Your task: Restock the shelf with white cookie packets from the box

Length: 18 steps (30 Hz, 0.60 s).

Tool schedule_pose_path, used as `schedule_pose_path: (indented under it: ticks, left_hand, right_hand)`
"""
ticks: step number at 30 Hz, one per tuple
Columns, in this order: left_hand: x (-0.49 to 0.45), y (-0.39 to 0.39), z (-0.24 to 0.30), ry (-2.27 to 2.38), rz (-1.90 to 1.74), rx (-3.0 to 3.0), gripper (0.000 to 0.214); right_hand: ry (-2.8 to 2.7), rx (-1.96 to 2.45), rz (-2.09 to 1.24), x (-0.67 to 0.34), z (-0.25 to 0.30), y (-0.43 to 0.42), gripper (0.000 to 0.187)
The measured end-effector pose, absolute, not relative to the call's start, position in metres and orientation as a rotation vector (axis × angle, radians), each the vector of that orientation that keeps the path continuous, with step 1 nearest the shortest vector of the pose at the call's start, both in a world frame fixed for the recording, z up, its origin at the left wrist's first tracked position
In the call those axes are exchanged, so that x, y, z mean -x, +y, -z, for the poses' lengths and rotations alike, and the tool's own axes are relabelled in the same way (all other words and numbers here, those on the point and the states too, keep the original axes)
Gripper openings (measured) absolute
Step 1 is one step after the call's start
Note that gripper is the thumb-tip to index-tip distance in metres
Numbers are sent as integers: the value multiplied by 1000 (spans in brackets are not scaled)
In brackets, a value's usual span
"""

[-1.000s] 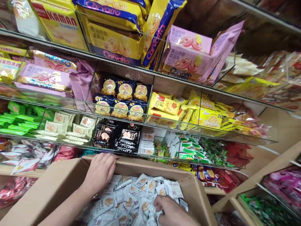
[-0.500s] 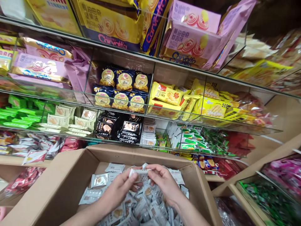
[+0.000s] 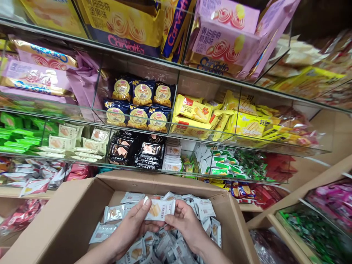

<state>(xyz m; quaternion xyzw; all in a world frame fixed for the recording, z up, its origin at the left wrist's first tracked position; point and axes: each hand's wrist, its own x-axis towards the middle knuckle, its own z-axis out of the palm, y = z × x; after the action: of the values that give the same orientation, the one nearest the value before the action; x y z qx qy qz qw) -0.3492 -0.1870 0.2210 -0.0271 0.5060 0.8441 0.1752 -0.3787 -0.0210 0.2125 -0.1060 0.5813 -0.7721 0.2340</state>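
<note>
Over the brown cardboard box [image 3: 68,214], left hand [image 3: 134,226] and right hand [image 3: 184,224] grasp a white foil biscuit packet [image 3: 159,209]; keep it level.

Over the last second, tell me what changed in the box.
The left hand left the far rim of the cardboard box, the right hand came up from the loose packets, and both now hold one white packet flat between them. Box and shelves are unchanged.
</note>
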Motion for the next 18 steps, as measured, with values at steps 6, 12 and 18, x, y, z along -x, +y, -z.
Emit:
schedule_pose_path:
  ticks: [6, 12, 18]
  left_hand:
    - [355, -201, -222, 2100, -1950, -142, 48]
    - [352, -191, -215, 2150, -1920, -247, 24]
    - [356, -187, -195, 1848, -2321, -194, 32]
  right_hand:
    - [1964, 456, 1848, 389, -213, -7, 14]
    - [2021, 511, 1964, 378, -207, -16, 44]
    - [1787, 452, 1980, 375, -197, -29, 40]
